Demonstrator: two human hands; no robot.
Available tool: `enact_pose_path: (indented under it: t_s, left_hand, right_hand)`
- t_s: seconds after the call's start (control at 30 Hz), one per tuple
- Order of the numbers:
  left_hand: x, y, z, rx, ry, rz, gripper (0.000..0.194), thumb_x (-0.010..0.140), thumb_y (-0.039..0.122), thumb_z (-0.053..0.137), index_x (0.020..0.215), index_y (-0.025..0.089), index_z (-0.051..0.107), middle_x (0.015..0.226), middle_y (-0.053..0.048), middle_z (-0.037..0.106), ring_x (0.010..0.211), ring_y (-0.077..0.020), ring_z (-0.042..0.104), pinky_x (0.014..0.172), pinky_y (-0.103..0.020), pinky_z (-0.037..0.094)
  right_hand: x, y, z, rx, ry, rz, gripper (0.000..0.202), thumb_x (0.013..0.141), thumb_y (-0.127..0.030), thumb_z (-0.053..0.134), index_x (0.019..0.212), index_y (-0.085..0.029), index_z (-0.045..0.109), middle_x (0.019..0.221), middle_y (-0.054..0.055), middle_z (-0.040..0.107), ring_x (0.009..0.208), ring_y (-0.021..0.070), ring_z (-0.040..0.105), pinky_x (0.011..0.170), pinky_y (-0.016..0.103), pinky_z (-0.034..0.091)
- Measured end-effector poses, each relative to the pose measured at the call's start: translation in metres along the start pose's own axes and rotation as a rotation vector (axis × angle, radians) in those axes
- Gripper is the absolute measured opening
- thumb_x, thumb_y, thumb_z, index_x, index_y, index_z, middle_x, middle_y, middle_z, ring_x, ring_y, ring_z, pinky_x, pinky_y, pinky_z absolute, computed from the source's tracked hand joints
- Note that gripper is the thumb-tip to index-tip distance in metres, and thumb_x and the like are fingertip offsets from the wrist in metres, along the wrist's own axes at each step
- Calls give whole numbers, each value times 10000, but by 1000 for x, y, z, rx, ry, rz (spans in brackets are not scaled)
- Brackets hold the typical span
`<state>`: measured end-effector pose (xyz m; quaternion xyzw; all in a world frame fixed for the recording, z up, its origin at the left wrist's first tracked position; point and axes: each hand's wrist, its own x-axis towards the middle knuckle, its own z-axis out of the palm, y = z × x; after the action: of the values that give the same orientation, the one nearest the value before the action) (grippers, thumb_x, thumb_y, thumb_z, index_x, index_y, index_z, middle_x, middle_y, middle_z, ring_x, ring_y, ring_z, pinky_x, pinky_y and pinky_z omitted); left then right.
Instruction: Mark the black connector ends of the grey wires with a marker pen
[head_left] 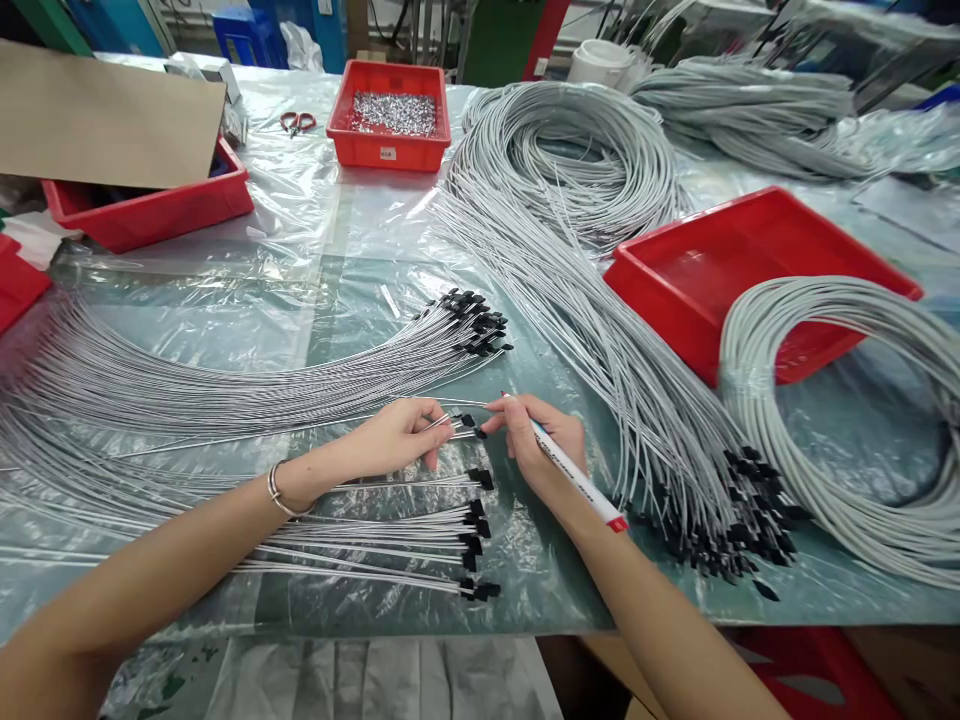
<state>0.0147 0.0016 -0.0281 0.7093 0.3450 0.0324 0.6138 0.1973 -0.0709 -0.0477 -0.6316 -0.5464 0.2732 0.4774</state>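
Observation:
My left hand point(409, 437) is closed on a few thin grey cables, whose black ends point(469, 422) stick out past the fingertips. In my right hand point(546, 440) is a white marker point(574, 475) with a red end, its other end pointing toward those cables. The right fingertips are close to the cable ends; whether they touch cannot be made out. Below my left hand, several grey cables with black connectors point(474, 525) lie side by side. Above it, a thick bundle of grey cables point(285, 395) ends in a cluster of black connectors point(476, 322).
A long bundle of grey cables point(600, 330) lies to the right, near an empty red tray point(750, 250) and a cable coil point(757, 310). Farther back are a red bin point(388, 153) of small metal parts, red-handled cutters point(298, 122) and a cardboard sheet point(112, 115) over another red bin.

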Motion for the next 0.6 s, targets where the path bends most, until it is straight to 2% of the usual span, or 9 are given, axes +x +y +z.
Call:
enact_pose_path:
  t_s: [0.1, 0.2, 0.3, 0.47, 0.6]
  left_hand:
    - [-1, 0, 1, 48, 10, -32, 343, 848, 497, 426, 828, 163, 503, 573, 2, 596, 471, -88, 461, 463, -201, 325]
    - [-2, 0, 2, 100, 29, -69, 362, 840, 510, 417, 785, 160, 498, 515, 22, 533, 445, -91, 447, 447, -203, 308]
    - [-4, 3, 3, 168, 63, -65, 345, 842, 483, 415, 719, 166, 474, 472, 50, 417, 429, -87, 409, 430, -206, 260]
    - [-5, 9, 4, 291, 94, -21, 346, 845, 429, 411, 613, 174, 383, 487, 51, 329, 429, -70, 283, 427, -223, 191]
    - [-4, 11, 3, 342, 88, -40, 324, 843, 413, 408, 624, 175, 401, 493, 45, 360, 441, -76, 306, 435, -226, 201]
  right_hand:
    - [0, -1, 0, 79, 21, 36, 353, 873, -454, 445, 839, -159, 635, 628, 24, 634, 405, 98, 430, 485, 256, 392]
    - [1, -3, -1, 297, 74, 58, 376, 884, -507, 378, 932, -184, 564, 629, 4, 601, 430, 103, 425, 429, 233, 339]
    - [2, -3, -2, 476, 108, 73, 286, 869, -470, 437, 812, -202, 519, 597, -28, 527, 492, 102, 455, 454, 212, 354]
    - [4, -3, 1, 347, -62, 178, 290, 816, -339, 542, 584, -177, 477, 471, -38, 467, 408, 90, 401, 404, 211, 307]
    - [6, -6, 5, 136, -99, 117, 381, 808, -311, 516, 468, -175, 410, 429, -36, 399, 426, 88, 356, 435, 227, 282]
